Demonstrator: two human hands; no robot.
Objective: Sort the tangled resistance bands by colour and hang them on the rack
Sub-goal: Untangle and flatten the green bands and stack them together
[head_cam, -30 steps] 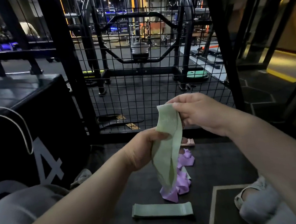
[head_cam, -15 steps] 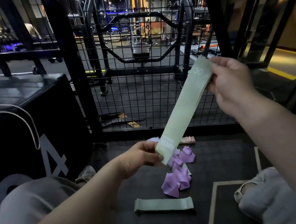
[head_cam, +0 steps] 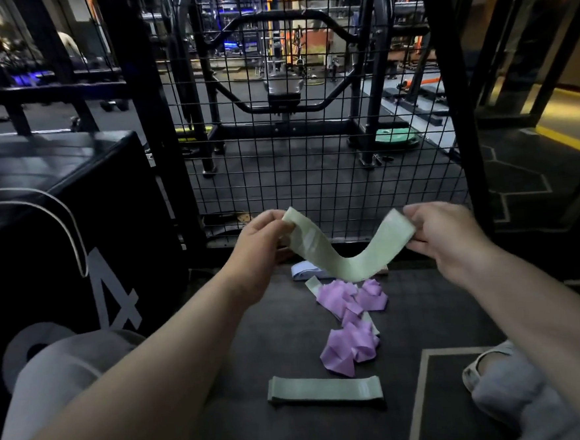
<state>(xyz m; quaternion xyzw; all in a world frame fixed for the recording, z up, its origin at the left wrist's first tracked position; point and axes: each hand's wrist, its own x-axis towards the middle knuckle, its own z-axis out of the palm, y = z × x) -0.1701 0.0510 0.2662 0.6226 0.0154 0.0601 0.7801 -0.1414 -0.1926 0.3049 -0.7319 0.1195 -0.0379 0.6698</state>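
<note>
A pale green resistance band point(head_cam: 347, 255) sags in a U between my two hands, above the floor. My left hand point(head_cam: 259, 244) pinches its left end and my right hand point(head_cam: 449, 234) pinches its right end. Below it on the dark mat lies a crumpled heap of purple bands point(head_cam: 349, 325) with a strip of pale green tangled in. A second green band point(head_cam: 324, 391) lies flat and folded nearer to me. A whitish band point(head_cam: 302, 270) and a pinkish one lie by the mesh, partly hidden behind the held band.
A black wire mesh rack point(head_cam: 311, 156) stands upright just beyond the bands. A black padded box marked with a 4 point(head_cam: 77, 234) is at my left. My knees in grey trousers and a sandalled foot point(head_cam: 487, 367) frame the mat. Gym machines stand behind the mesh.
The green band was held stretched diagonally, right hand high. Now my right hand has come down level with the left, which rose, and the band hangs slack between them.
</note>
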